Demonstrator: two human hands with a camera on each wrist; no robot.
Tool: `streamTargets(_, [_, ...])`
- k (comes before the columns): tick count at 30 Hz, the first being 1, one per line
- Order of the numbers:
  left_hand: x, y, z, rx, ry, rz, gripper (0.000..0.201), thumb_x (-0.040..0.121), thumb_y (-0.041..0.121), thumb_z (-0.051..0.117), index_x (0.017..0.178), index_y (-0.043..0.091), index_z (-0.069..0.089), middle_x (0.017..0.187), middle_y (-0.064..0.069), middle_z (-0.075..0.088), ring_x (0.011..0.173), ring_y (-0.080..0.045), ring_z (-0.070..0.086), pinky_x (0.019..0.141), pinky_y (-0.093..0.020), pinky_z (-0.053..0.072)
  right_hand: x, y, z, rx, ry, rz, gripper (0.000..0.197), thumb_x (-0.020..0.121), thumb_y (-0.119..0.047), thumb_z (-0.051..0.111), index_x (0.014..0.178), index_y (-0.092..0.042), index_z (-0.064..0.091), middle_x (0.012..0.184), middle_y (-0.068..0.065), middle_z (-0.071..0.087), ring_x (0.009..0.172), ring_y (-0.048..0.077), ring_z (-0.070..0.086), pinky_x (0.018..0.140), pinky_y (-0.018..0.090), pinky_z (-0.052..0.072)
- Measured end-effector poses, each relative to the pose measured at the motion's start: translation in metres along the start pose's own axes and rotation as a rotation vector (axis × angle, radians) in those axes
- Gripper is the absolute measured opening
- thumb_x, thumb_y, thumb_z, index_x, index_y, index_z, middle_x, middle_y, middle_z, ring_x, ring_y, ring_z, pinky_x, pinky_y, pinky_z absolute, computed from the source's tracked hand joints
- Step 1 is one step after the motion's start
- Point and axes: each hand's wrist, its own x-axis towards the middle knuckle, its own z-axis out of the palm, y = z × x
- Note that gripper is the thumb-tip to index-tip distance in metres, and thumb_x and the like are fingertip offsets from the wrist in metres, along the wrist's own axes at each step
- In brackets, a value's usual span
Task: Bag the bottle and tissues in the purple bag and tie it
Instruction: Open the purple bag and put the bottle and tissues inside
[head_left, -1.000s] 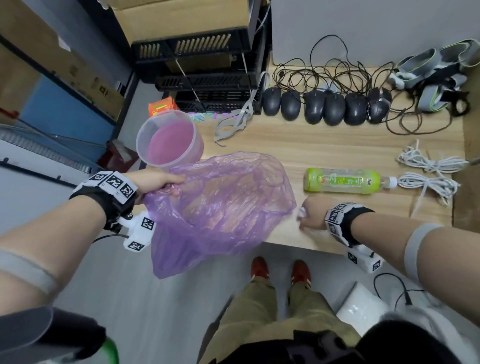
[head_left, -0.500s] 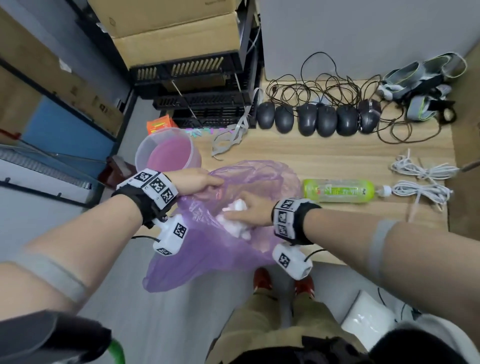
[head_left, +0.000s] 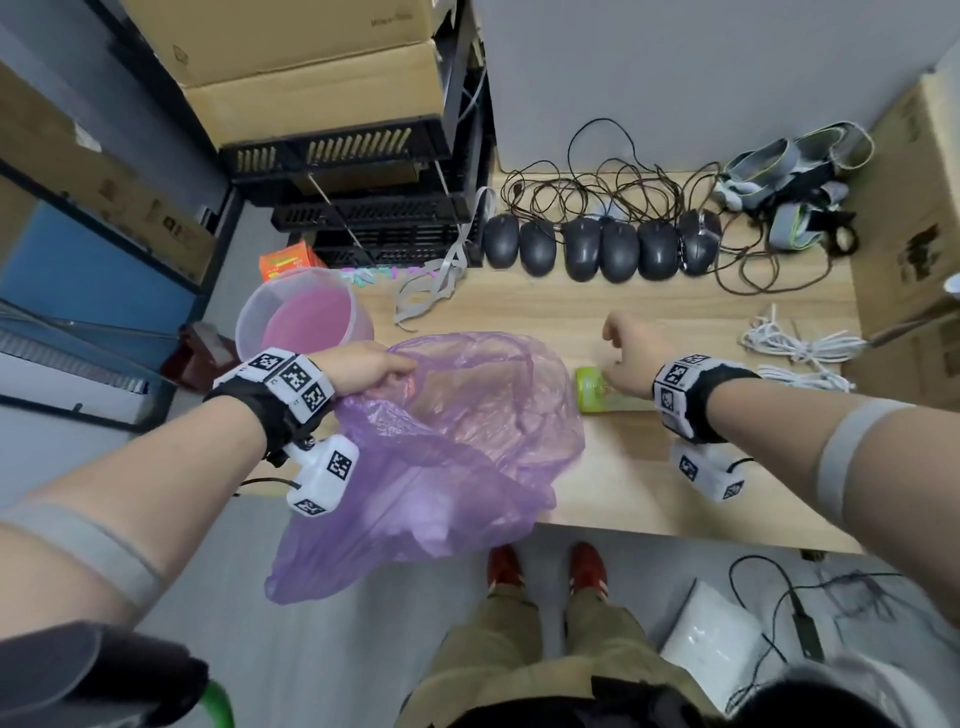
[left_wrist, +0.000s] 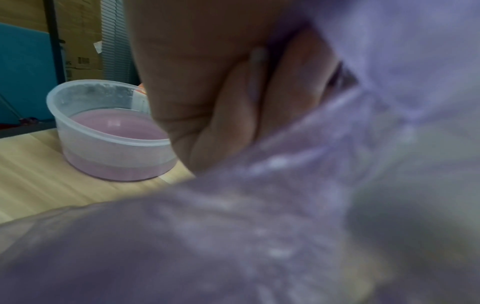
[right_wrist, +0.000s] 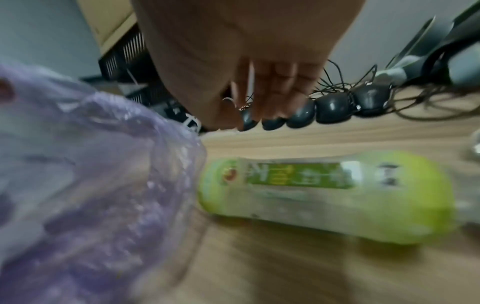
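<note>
At frame centre, the purple bag (head_left: 457, 441) is gripped by the left hand (head_left: 363, 366) while the bottle (head_left: 589, 389), judged next for bagging, is reached for by the open right hand (head_left: 626, 353).

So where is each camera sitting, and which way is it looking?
Head: sits on the person's head, looks down at the wooden table; both forearms, trousers and red shoes show.
Left wrist: looks along the left hand, its grip on the crinkly purple plastic bag, beside a clear tub of pink liquid.
Right wrist: looks along the open right hand, above the green plastic bottle lying flat.
Shared: all three show the bag; head and right wrist share the bottle.
</note>
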Motion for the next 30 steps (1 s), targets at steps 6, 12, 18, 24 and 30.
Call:
streamTargets(6, [0.004, 0.013, 0.005, -0.002, -0.021, -0.016, 0.044, 0.096, 0.037, 0.050, 0.102, -0.002, 0.070, 0.034, 0.008, 0.034, 0.022, -0.007, 0.024, 0.028, -0.014, 0.022, 0.000, 0.033, 0.028, -0.666, -0.240, 0.142, 0.059, 0.060, -0.016, 0.072, 0.113, -0.019, 0.046, 0.117, 0.002, 0.061, 0.117, 0.027, 0.045, 0.093, 0.046, 0.035])
streamTargets(12, [0.002, 0.014, 0.001, 0.013, 0.012, -0.044, 0.035, 0.095, 0.036, 0.052, 0.084, 0.007, 0.069, 0.041, 0.006, 0.036, 0.023, -0.007, 0.025, 0.029, -0.014, 0.021, 0.010, 0.022, 0.002, -0.450, -0.263, 0.090, 0.065, 0.046, -0.040, 0.078, 0.098, -0.016, 0.047, 0.085, 0.004, 0.059, 0.075, 0.031, 0.061, 0.075, 0.046, 0.055])
streamTargets(18, [-0.005, 0.013, -0.009, 0.003, 0.067, -0.044, 0.026, 0.095, 0.028, 0.053, 0.076, 0.011, 0.057, 0.034, 0.009, 0.036, 0.023, -0.006, 0.027, 0.030, -0.015, 0.023, -0.007, -0.003, -0.063, -0.159, -0.258, -0.195, 0.061, 0.062, -0.041, 0.079, 0.112, -0.021, 0.051, 0.105, 0.005, 0.061, 0.084, 0.025, 0.057, 0.073, 0.031, 0.047])
streamTargets(24, [-0.011, 0.010, -0.011, 0.023, 0.054, -0.031, 0.026, 0.095, 0.030, 0.055, 0.091, 0.006, 0.064, 0.043, 0.000, 0.039, 0.023, -0.009, 0.030, 0.030, -0.016, 0.023, -0.014, -0.088, -0.025, -0.125, -0.411, -0.428, 0.071, 0.062, -0.050, 0.078, 0.124, -0.025, 0.057, 0.115, 0.001, 0.064, 0.101, 0.023, 0.061, 0.090, 0.034, 0.051])
streamTargets(30, [-0.020, -0.012, -0.014, -0.029, 0.113, -0.006, 0.024, 0.094, 0.021, 0.056, 0.096, 0.001, 0.068, 0.052, -0.003, 0.037, 0.026, -0.008, 0.030, 0.028, -0.016, 0.024, -0.030, -0.159, 0.038, 0.203, -0.516, -0.721, 0.042, 0.067, -0.042, 0.078, 0.105, -0.039, 0.060, 0.092, -0.025, 0.054, 0.079, -0.007, 0.054, 0.071, 0.003, 0.040])
